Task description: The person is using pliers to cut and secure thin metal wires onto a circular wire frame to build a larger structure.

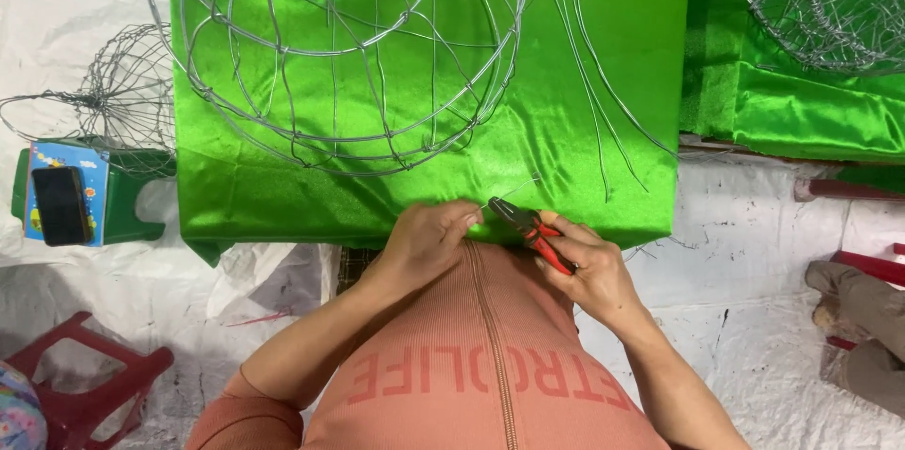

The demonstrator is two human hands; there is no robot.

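Green satin cloth [603,54] spread over a table, white sheeting on the floor below, a red plastic stool [90,384] at lower left. Left hand [424,241] curled at the table's near edge, fingertips pinched narrow on one end of a short wire piece [509,192] lying on the cloth just beyond. Right hand [589,266] wrapped around the red handles of pliers [533,229], dark nose pointed toward the left fingertips and the wire's near end; jaws close together, though whether biting the wire could not be told. Judged as mid-work: a large domed wire frame [339,45] already woven and resting on the cloth past the hands, a second wire frame [820,2] at upper right on another green-covered surface, a smaller wire frame [118,97] off to the left. Several loose long wires [594,82] lying uncut beside the big frame, so more pieces seemingly left to prepare. Nothing held inside any of the frames. Dark phone [58,205] set on a colourful flat box atop a green stool at far left.
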